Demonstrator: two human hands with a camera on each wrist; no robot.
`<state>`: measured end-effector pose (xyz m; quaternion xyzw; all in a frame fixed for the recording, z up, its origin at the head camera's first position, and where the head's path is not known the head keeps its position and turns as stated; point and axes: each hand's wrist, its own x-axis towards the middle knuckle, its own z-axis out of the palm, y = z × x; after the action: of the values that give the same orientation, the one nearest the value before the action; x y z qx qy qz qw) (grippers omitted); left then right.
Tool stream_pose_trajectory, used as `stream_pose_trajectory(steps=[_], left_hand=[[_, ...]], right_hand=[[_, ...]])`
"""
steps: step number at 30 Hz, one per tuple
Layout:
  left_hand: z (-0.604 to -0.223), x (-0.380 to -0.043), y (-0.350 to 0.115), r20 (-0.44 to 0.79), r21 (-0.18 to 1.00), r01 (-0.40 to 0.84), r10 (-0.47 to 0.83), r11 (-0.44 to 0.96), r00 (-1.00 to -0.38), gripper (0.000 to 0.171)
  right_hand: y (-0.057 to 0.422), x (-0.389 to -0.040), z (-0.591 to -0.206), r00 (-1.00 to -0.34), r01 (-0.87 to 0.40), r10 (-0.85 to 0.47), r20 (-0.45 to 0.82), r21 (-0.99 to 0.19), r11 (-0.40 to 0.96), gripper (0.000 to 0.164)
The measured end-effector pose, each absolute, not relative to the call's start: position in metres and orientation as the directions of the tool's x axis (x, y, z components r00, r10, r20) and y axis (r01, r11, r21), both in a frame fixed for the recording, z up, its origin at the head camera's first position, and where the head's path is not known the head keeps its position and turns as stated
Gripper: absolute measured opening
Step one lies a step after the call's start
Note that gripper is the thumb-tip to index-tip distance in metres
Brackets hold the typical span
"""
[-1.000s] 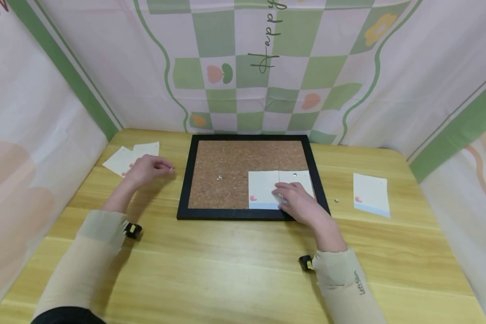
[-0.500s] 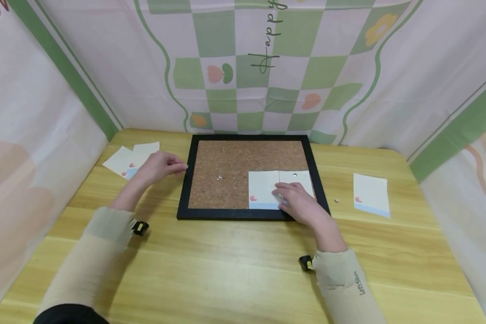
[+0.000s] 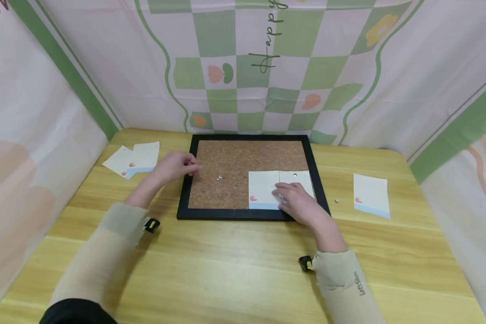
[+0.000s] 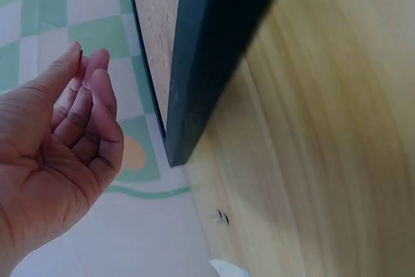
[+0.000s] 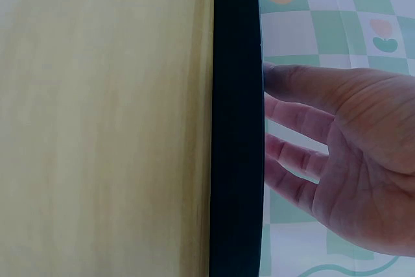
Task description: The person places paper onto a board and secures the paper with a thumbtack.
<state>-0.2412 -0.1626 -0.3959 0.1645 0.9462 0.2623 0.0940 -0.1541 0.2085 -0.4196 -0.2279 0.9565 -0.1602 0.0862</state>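
Note:
In the head view my left hand (image 3: 174, 166) is over the left frame edge of the corkboard (image 3: 218, 195). Its thumb and forefinger pinch a tiny thin thumbtack (image 4: 81, 54), mostly covered by the fingertips. My right hand (image 3: 301, 207) rests on the board's lower right, fingers extended, pressing where two white note cards meet: a left card (image 3: 262, 183) and a right card (image 3: 305, 179). Near the top of the right card sits a silver tack (image 3: 294, 174). The right fingertips are hidden behind the black frame (image 5: 237, 121) in the right wrist view.
Two overlapping note cards (image 3: 146, 152) lie on the table left of the board. Another card (image 3: 370, 191) and a loose tack (image 3: 336, 201) lie to its right. Small shiny tacks (image 3: 220, 177) show on the bare cork. A patterned curtain (image 3: 251, 72) stands behind.
My left hand has moved right from beside the left cards to over the board's left edge, still pinching. The right hand has stayed in place on the cards.

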Motion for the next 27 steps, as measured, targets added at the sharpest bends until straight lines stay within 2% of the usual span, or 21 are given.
stream_pose_trajectory(steps=[7,13,27], left_hand=[[-0.397,-0.244,-0.144,-0.072,0.551,0.329,0.437,0.767,-0.897,0.019],[-0.398,-0.245,-0.131,-0.087,0.595,0.334,0.472,0.731,-0.877,0.016],[-0.399,-0.247,-0.098,-0.025,0.629,0.349,0.467,0.694,-0.884,0.014]], right_hand=[[0.209,-0.154,-0.42,-0.877,-0.429,-0.475,-0.072,-0.33,0.841,0.037],[0.208,-0.154,-0.419,-0.872,-0.445,-0.486,-0.063,-0.313,0.839,0.036],[0.208,-0.154,-0.419,-0.877,-0.431,-0.475,-0.077,-0.315,0.846,0.036]])
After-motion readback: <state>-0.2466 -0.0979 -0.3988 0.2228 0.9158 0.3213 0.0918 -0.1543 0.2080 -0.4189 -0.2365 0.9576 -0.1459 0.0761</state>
